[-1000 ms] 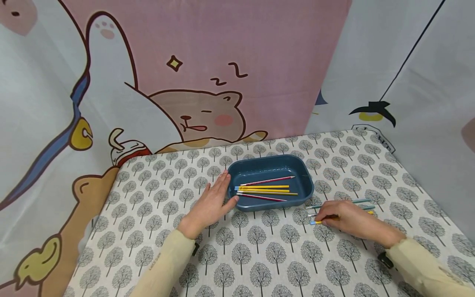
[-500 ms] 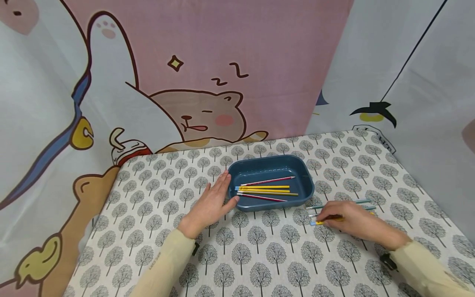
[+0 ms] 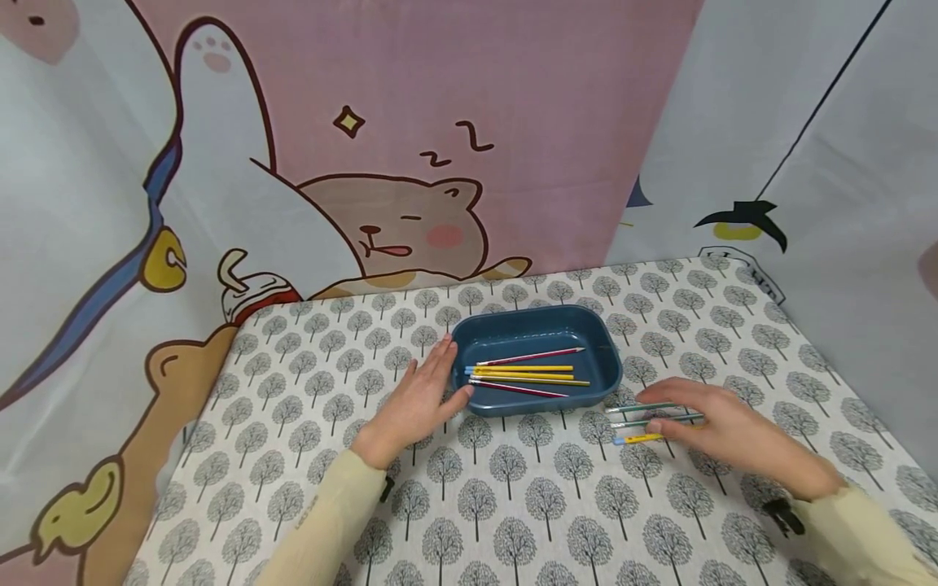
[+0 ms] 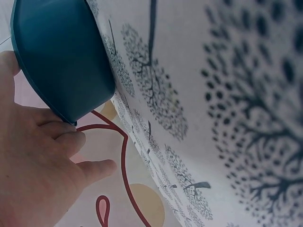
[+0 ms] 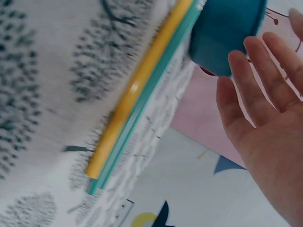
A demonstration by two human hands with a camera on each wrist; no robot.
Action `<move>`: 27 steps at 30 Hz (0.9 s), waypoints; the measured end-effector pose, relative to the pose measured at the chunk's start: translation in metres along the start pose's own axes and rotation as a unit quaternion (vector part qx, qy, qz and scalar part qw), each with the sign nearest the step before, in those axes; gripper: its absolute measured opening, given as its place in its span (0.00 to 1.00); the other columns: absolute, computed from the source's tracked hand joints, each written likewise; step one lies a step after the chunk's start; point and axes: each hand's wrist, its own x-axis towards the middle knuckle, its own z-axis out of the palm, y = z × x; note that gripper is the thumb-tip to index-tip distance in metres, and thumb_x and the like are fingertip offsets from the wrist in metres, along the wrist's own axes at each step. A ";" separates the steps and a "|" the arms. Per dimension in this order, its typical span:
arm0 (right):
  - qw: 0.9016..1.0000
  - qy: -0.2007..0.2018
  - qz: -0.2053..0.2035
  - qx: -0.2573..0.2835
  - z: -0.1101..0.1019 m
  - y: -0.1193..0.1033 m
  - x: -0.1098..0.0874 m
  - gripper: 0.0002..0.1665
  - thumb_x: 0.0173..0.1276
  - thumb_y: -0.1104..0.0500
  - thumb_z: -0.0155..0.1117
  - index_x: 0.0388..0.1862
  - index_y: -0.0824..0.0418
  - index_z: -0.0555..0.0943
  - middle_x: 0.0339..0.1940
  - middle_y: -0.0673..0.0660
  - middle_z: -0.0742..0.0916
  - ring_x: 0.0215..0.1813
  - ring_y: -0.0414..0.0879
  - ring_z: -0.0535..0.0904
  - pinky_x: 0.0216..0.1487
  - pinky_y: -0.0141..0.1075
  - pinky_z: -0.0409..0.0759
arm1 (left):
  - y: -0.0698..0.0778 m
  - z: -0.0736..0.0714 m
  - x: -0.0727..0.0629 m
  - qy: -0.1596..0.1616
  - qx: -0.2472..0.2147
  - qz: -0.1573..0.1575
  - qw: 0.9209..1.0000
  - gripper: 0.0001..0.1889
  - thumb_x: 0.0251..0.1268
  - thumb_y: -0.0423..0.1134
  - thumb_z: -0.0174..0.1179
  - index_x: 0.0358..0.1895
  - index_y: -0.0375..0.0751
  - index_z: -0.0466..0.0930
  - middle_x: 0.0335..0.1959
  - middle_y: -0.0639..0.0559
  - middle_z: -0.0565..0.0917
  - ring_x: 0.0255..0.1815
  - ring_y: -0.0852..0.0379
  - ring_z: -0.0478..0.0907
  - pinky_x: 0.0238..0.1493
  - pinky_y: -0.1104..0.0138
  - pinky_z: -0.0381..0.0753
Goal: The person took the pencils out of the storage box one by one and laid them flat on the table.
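A dark blue rectangular tray holds dark red pencils and several yellow pencils. My left hand rests against its left side with fingers extended; the left wrist view shows them along the tray's rim. To the right of the tray lie two green pencils and a yellow pencil with a light blue end, roughly side by side. Over them is my right hand, thumb and fingers spread apart and nothing gripped. It hides the pencils' right ends in the head view.
A white cloth printed with grey trees covers the table. Behind it hangs a pink and white curtain with cartoon animals, and its folds also close off the left and right sides.
My right hand has let go of the yellow pencil, spread its fingers and shifted slightly right, over the green pencils. The left hand and tray have stayed put.
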 end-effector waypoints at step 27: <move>0.998 0.026 -0.049 0.009 -0.002 -0.036 0.046 0.42 0.71 0.47 0.72 0.80 0.54 0.69 0.83 0.53 0.65 0.84 0.58 0.53 0.74 0.69 0.58 | 0.000 0.001 -0.001 0.006 -0.003 0.002 1.000 0.45 0.80 0.67 0.40 0.83 0.34 0.51 0.85 0.40 0.48 0.84 0.45 0.48 0.78 0.39 0.54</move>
